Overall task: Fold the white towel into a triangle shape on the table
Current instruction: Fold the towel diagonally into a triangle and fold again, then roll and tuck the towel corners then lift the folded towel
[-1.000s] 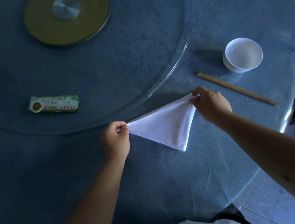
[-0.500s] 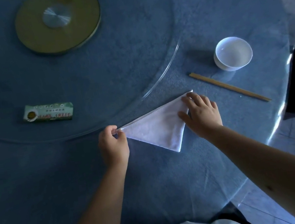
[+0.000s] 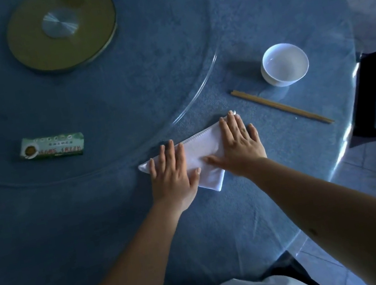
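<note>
We press the white towel (image 3: 204, 150) flat on the counter (image 3: 125, 217) — left hand (image 3: 173, 173) on its 9 o'clock corner, right hand (image 3: 238, 145) toward 2 o'clock, both spread open, gripping nothing. Lifting unevenly could let the triangle's layers spring apart. The green packet (image 3: 52, 147) at 9 o'clock carries print too small to read.

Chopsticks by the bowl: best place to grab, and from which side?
Pinch the chopsticks mid-length from above, fingers across the pair. They lie flat and diagonal on the table, near the white bowl, so the middle is likely the balanced spot.
</note>
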